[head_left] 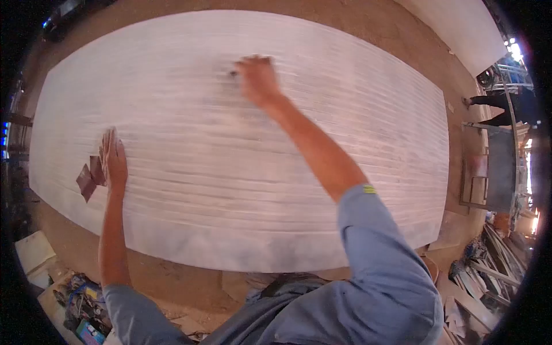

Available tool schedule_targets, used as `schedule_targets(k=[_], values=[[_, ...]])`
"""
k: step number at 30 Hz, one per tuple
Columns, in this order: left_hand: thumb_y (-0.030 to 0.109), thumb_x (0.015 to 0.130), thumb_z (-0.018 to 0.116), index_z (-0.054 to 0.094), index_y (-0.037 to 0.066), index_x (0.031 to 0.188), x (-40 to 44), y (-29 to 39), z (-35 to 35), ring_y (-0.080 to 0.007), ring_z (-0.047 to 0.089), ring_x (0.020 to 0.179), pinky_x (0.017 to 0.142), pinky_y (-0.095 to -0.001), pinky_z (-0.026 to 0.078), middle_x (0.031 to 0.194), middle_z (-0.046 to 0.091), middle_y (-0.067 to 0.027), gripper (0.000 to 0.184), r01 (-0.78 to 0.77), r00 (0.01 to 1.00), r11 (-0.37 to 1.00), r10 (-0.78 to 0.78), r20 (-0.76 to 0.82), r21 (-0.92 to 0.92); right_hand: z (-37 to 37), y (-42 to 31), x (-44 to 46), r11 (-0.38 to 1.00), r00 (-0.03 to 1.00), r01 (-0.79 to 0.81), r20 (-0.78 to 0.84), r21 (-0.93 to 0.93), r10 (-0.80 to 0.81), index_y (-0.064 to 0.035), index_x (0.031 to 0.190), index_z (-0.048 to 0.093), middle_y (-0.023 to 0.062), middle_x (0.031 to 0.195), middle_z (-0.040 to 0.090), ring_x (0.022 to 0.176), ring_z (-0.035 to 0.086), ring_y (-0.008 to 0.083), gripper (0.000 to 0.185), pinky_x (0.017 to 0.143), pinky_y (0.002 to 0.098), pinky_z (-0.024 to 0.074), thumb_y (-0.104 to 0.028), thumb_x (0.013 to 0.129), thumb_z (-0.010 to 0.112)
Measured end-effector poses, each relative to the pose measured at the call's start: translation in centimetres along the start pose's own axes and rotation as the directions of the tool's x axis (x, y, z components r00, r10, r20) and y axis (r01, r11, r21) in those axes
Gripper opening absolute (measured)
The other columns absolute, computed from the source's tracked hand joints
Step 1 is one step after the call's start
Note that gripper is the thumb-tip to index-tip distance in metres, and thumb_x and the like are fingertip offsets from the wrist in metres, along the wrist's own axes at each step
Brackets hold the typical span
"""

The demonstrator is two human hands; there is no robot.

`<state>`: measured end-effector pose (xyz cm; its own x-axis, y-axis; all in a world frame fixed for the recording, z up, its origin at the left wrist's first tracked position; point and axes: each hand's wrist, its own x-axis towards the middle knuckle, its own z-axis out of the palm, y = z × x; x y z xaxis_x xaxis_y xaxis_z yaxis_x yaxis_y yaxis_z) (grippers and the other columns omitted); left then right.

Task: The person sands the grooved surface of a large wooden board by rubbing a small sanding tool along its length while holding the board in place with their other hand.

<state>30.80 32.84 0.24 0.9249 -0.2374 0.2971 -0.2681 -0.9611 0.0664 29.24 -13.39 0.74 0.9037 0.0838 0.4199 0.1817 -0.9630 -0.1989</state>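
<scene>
A large white board with long, streaky grooves spreads out in front of me. My left hand lies flat on its left part, fingers stretched out and pointing away from me. Right beside that hand are folded reddish-brown pieces that look like sandpaper, resting on the board. Farther off, near the board's upper middle, my right hand is pressed down with its fingers curled. A small dark bit shows at its left edge, but what the fingers hold is hidden beneath them.
Brown ground surrounds the board. At the right stand a metal-framed table and a person in dark clothes. Scrap strips pile up at lower right. Tangled cables and boxes lie at lower left. Another pale panel is at top right.
</scene>
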Motion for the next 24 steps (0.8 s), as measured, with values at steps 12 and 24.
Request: schedule_targets(k=[12,24], values=[[0.023,0.101,0.041,0.040,0.010,0.145,0.0,-0.8,1.1,-0.0340,0.032,0.139,0.115,-0.0433,0.023,0.149,0.038,-0.0164,0.045,-0.007,1.000,1.000,0.007,0.005,0.003,-19.5,33.6,-29.1,0.742,0.895,-0.397,-0.048,-0.539,0.444,-0.0117,0.115,0.063,0.0116,0.117,0.062,0.114,0.055,0.0303,0.034,0.097,0.0468,0.0385,-0.008,0.082,0.059],[0.022,0.100,0.042,0.040,0.010,0.144,0.2,0.2,0.3,-0.0306,0.031,0.140,0.116,-0.0434,0.021,0.149,0.038,-0.0145,0.046,-0.035,0.999,0.999,0.034,-0.033,-0.020,-0.4,1.1,1.8,0.994,1.000,-0.013,0.021,-0.112,0.015,-0.0090,0.096,0.067,0.0117,0.100,0.064,0.098,0.060,0.0291,0.020,0.088,0.0452,0.0433,-0.010,0.082,0.053]])
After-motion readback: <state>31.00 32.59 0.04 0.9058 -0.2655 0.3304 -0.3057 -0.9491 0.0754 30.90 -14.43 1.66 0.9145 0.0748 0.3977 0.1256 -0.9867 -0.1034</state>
